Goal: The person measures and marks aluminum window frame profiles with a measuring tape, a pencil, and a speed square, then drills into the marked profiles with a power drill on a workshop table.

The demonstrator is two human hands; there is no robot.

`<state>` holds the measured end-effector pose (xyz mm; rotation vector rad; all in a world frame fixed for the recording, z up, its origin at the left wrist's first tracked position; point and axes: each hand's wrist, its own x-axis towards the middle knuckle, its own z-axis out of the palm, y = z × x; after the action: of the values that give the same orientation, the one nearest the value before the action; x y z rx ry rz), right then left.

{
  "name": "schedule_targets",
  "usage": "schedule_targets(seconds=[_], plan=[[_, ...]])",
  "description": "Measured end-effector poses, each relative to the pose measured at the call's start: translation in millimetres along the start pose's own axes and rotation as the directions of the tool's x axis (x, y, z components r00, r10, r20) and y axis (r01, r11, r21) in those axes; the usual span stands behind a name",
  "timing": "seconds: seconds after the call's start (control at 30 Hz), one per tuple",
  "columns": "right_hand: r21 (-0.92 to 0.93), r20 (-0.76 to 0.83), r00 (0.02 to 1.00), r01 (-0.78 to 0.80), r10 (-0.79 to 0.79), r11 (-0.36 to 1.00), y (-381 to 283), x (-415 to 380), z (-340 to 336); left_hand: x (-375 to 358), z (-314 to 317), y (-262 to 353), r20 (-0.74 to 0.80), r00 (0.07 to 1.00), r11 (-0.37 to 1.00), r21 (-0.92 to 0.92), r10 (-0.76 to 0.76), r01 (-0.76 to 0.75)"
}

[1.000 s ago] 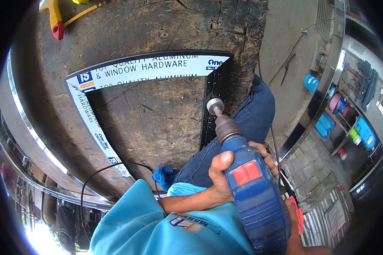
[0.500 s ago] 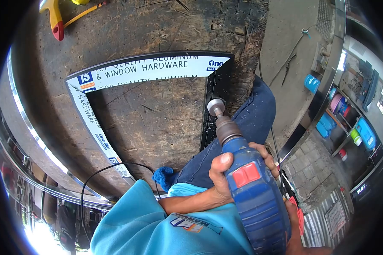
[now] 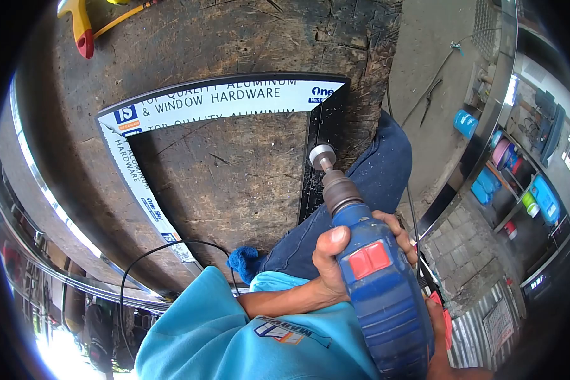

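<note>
A blue power drill (image 3: 386, 297) with a red panel on its body points up and away from me. My left hand (image 3: 333, 259) is wrapped round its front part, just behind the chuck (image 3: 342, 190). At the rear, my right hand (image 3: 438, 332) holds the drill and is mostly hidden by its body. A round hole saw (image 3: 323, 155) in the chuck rests against the black right side (image 3: 314, 183) of an aluminum window frame. Pale shavings lie around this spot. White printed film covers the frame's far and left sides (image 3: 221, 98).
Beneath the frame is a worn wooden worktop (image 3: 234, 171). A yellow-and-red handle (image 3: 81, 31) and a pencil (image 3: 117, 24) lie at the far left. My leg (image 3: 380, 164) is beside the frame. A black cable (image 3: 139, 256) loops at lower left, near a blue cloth (image 3: 246, 261).
The drill and hole saw have shifted only very slightly, with both hands keeping their hold. The frame stays in nearly the same place.
</note>
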<state>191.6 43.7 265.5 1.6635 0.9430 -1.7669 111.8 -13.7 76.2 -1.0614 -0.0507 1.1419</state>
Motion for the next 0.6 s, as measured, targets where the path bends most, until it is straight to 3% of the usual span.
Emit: schedule_targets(seconds=[0.37,0.6], plan=[[-0.026,-0.022,0.999,0.046,-0.047,0.999,3.0,-4.9,1.8,1.3,-0.6,1.3,0.045,0.999,0.999,0.034,0.004,-0.006],[-0.067,-0.046,0.995,0.082,-0.085,0.994,15.6,-15.9,-2.4,-1.7,4.5,4.2,-0.048,0.999,0.999,0.036,-0.02,0.022]])
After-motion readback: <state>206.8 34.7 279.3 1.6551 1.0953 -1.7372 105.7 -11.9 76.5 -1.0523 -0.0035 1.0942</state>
